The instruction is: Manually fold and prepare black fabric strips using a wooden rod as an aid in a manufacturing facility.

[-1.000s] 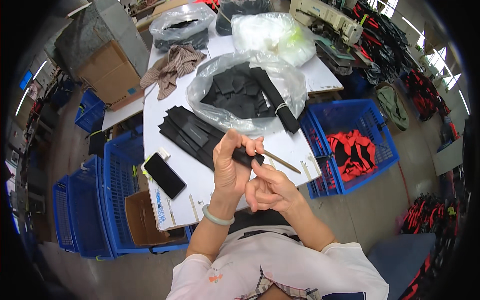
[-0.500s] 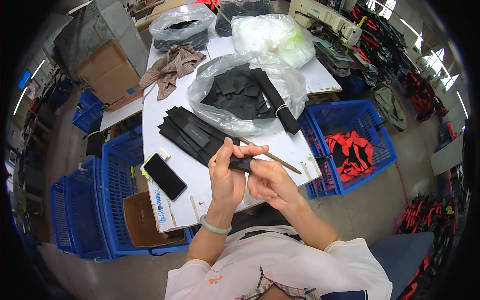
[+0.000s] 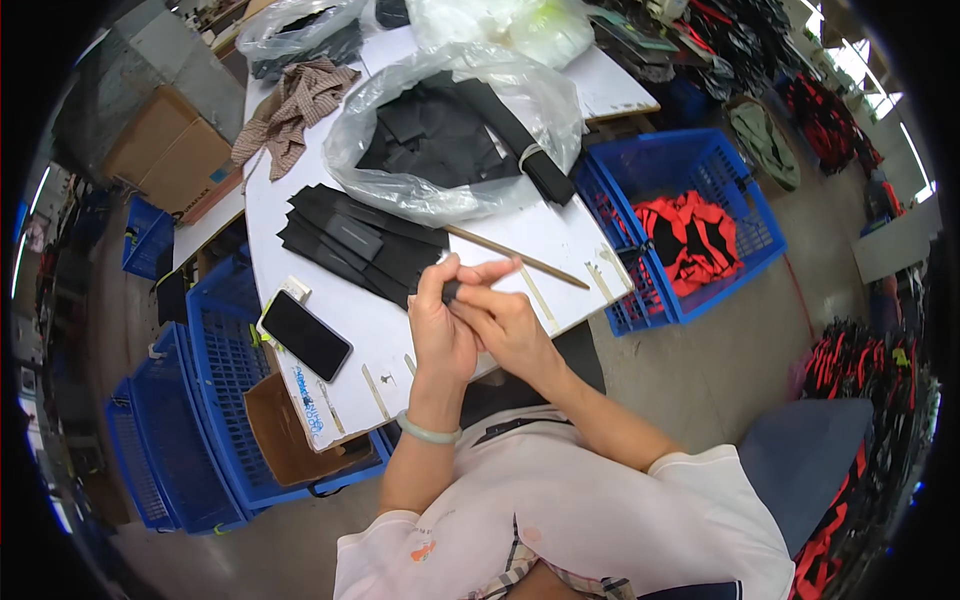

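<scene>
Close together over the table's near edge, both my hands pinch a small black fabric piece (image 3: 451,291). My left hand (image 3: 440,335) is closed round one part of it, hiding most of it. The fingertips of my right hand (image 3: 512,325) press on it from the right side. Just beyond my left hand, a fanned stack of black fabric strips (image 3: 345,245) lies on the table. A thin brown stick (image 3: 525,259) rests beyond my right hand. Farther back, a clear plastic bag (image 3: 350,140) lies open around black fabric pieces (image 3: 425,145), with a tied black fabric roll (image 3: 510,130) along its right side.
A black phone (image 3: 306,336) lies left on the white table (image 3: 560,235). Behind it is a checked cloth (image 3: 295,110). Blue crates (image 3: 215,400) stand on the left; another blue crate (image 3: 655,160) at right holds red-and-black pieces (image 3: 690,240). A cardboard box (image 3: 165,150) is farther left.
The whole view has shifted, so the table things sit higher and farther left. My hands stay together, and less of the black fabric piece shows between my fingers.
</scene>
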A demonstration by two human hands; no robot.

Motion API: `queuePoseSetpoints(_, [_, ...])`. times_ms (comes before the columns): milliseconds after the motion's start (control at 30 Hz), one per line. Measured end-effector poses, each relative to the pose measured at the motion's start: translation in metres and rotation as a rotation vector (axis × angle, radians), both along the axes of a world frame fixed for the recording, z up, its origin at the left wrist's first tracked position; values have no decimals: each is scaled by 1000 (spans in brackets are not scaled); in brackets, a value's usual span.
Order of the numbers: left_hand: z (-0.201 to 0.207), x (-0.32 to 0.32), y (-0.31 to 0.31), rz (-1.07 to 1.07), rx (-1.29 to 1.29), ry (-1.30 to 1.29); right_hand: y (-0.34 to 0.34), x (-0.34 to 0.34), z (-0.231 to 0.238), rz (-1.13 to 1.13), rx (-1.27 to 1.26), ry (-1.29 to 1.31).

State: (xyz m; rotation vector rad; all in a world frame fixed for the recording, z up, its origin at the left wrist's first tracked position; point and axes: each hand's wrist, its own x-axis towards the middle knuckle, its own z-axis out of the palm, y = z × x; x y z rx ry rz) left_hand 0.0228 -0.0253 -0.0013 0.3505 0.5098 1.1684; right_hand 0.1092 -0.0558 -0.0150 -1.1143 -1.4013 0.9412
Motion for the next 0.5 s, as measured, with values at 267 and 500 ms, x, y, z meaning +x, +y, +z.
queuePoseSetpoints(267, [1, 15, 14, 192, -140, 158, 13, 33, -10, 363, -390, 296])
queuePoseSetpoints(500, [-43, 18, 14, 72, -261, 110, 7, 41, -23, 134, 58, -872])
